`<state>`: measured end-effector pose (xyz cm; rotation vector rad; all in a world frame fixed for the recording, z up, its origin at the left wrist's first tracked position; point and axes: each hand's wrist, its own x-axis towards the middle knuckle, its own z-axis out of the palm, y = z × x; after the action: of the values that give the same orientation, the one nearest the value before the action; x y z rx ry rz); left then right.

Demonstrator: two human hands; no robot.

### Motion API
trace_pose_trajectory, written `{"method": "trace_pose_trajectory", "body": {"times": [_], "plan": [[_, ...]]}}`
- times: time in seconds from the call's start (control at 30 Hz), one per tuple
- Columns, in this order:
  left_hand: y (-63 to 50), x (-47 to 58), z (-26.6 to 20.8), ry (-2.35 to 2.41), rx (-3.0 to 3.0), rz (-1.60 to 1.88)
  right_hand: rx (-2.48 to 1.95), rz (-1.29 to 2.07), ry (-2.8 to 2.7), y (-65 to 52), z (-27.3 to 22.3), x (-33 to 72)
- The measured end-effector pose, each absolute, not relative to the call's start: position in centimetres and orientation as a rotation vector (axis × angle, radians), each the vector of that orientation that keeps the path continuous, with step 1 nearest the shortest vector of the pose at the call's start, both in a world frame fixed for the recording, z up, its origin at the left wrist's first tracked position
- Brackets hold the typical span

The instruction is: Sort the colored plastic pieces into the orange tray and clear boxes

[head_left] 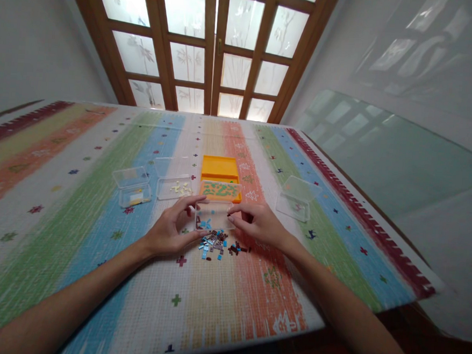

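Cloth-covered and striped, the table (158, 301) stands before glazed wooden doors (208, 45). The left hand (171, 230) grips a clear box (219, 219) between thumb and fingers; the right hand (259, 222) pinches what looks like a small dark piece (229, 215) at its right rim. Blue and brown pieces (215, 243) lie just nearer; beyond are green pieces (221, 190) and a yellow case (219, 165).

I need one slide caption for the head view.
Left hand holds a clear rectangular plastic box, right hand at its side; small blue and brown pieces piled nearby.
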<state>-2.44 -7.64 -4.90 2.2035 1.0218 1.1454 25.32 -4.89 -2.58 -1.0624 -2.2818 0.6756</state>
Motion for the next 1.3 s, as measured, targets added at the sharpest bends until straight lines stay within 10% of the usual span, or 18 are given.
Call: {"method": "trace_pose_trajectory", "body": {"times": [1.3], "plan": [[-7.1,-2.2,-6.1,1.225,2.076,1.252,-0.768,0.450,-2.362,-5.7,-2.6,25.1]]}}
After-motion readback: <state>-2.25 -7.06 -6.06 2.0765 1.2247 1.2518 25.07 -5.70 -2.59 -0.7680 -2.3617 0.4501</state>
